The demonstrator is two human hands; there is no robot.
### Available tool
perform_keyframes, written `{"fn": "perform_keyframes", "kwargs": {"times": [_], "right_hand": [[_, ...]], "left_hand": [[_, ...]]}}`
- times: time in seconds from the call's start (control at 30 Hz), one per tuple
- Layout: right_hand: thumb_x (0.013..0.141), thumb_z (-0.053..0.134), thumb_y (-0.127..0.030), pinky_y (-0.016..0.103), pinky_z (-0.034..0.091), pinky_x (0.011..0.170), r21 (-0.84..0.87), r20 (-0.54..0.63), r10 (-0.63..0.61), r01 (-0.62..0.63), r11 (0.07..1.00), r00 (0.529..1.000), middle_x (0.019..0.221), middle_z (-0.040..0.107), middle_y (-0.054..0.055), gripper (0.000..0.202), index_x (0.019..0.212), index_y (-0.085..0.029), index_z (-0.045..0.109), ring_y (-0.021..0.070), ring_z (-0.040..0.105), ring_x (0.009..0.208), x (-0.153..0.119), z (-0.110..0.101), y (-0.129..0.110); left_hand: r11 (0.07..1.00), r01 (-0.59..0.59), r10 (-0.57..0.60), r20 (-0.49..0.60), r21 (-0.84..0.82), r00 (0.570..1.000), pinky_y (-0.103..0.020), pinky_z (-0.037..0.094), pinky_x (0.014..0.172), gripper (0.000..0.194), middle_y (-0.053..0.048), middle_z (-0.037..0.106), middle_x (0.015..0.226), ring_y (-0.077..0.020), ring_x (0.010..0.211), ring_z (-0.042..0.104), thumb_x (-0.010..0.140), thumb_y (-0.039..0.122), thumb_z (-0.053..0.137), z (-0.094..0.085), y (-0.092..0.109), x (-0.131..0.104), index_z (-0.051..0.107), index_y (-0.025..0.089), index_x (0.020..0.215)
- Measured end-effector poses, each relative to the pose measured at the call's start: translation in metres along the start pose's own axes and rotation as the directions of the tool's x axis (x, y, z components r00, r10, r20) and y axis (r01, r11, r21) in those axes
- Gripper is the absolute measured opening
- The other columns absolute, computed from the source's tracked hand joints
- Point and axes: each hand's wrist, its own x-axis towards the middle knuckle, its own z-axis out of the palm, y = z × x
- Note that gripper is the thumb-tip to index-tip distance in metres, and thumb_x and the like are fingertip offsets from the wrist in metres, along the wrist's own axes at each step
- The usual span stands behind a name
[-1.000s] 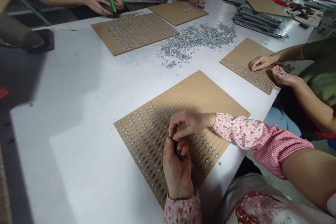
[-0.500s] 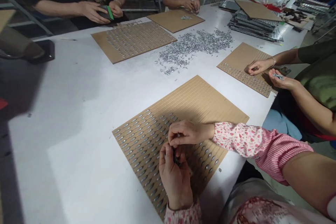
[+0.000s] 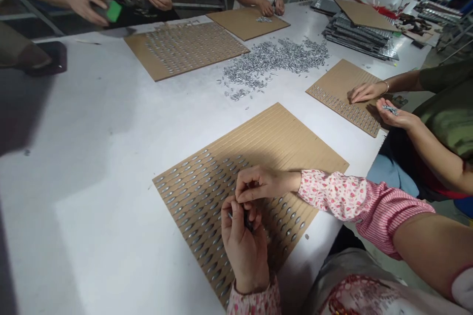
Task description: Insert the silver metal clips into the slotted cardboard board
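A brown grooved board (image 3: pixel 281 133) lies on the white table in front of me, with rows of small silvery oval pieces (image 3: pixel 190 206) on its left and lower parts. Over the lower middle of the board is my left hand (image 3: pixel 246 246), palm up, its fingers curled round dark small pieces. My right hand (image 3: pixel 262 184) comes in from the right, thumb and forefinger pinched at the left fingertips. What the pinch holds is too small to make out. The two hands touch or nearly touch.
A loose heap of silvery pieces (image 3: pixel 277 61) lies beyond my board. Co-workers' boards are at the far left (image 3: pixel 192 49), far middle (image 3: pixel 247 22) and right (image 3: pixel 343 91). Stacked sheets (image 3: pixel 358 34) stand at the back right. A person's hand (image 3: pixel 86 5) holds a green-and-black object.
The view has shifted slightly. The far-left person's hand has moved left with the green-and-black object, apart from the other hand. The right co-worker's fingers have spread flatter. My hands keep nearly the same pose.
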Motion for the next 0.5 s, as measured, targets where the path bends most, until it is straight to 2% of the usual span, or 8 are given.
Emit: {"fn": "perform_keyframes", "kwargs": {"times": [0.1,0.2,0.27,0.33,0.4,0.47,0.5], "right_hand": [[0.087,0.058,-0.034,0.020,0.047,0.068,0.062,0.006,0.007,-0.007,0.998,1.000,0.081,0.060,0.002,0.023,0.092,-0.011,0.059,0.0075,0.060,0.071,0.000,0.002,0.001],[0.087,0.058,-0.035,0.021,0.049,0.070,0.148,0.065,0.030,-0.040,0.988,0.997,0.081,0.062,0.003,0.026,0.096,-0.011,0.058,0.0084,0.061,0.072,0.000,0.003,0.004],[0.087,0.057,-0.034,0.022,0.049,0.070,0.145,0.082,0.053,-0.065,0.987,0.995,0.079,0.064,0.003,0.025,0.095,-0.011,0.059,0.0090,0.061,0.073,0.001,0.000,0.006],[0.086,0.059,-0.033,0.021,0.047,0.071,0.034,-0.030,0.064,-0.063,0.997,0.998,0.082,0.065,0.003,0.023,0.092,-0.011,0.060,0.0093,0.060,0.075,0.006,-0.010,0.008],[0.086,0.058,-0.031,0.022,0.045,0.071,-0.151,-0.210,0.062,-0.095,0.984,0.976,0.084,0.065,0.004,0.020,0.092,-0.011,0.062,0.0095,0.058,0.075,0.013,-0.026,0.011],[0.089,0.053,-0.028,0.024,0.043,0.072,-0.395,-0.327,0.047,-0.182,0.900,0.944,0.081,0.064,0.004,0.019,0.089,-0.012,0.062,0.0101,0.055,0.072,0.021,-0.047,0.016],[0.090,0.050,-0.026,0.025,0.041,0.073,-0.538,-0.340,0.035,-0.225,0.813,0.940,0.080,0.063,0.004,0.019,0.086,-0.011,0.062,0.0107,0.053,0.071,0.026,-0.057,0.019]], "left_hand": [[1.000,0.007,-0.007,0.006,-0.026,1.000,-0.016,0.036,0.046,0.012,0.003,0.047,0.069,-0.0080,0.054,0.038,0.078,0.026,0.070,0.001,0.001,-0.001,0.061,0.021,0.085],[0.999,0.002,0.000,0.035,-0.044,0.999,-0.016,0.036,0.045,0.013,0.003,0.046,0.067,-0.0078,0.054,0.038,0.079,0.025,0.069,0.002,0.001,-0.001,0.061,0.020,0.088],[0.999,0.008,-0.006,0.056,-0.048,0.998,-0.016,0.035,0.045,0.014,0.003,0.047,0.067,-0.0073,0.053,0.038,0.079,0.026,0.069,0.002,0.001,-0.002,0.061,0.020,0.089],[0.999,0.012,-0.009,0.052,-0.046,0.999,-0.015,0.034,0.044,0.013,0.004,0.046,0.067,-0.0069,0.053,0.038,0.079,0.025,0.069,0.002,0.001,-0.001,0.061,0.019,0.088],[0.999,0.019,-0.018,0.021,-0.047,1.000,-0.015,0.034,0.044,0.013,0.003,0.046,0.068,-0.0066,0.054,0.039,0.079,0.025,0.069,0.001,0.001,0.000,0.061,0.017,0.086],[0.995,0.063,-0.064,-0.010,-0.080,0.998,-0.016,0.034,0.043,0.014,0.002,0.047,0.071,-0.0063,0.055,0.039,0.078,0.025,0.068,0.000,0.002,0.002,0.063,0.015,0.086],[0.989,0.097,-0.099,-0.018,-0.109,0.995,-0.016,0.033,0.042,0.015,0.001,0.047,0.071,-0.0061,0.054,0.039,0.077,0.025,0.068,0.000,0.003,0.004,0.064,0.014,0.086]]}}
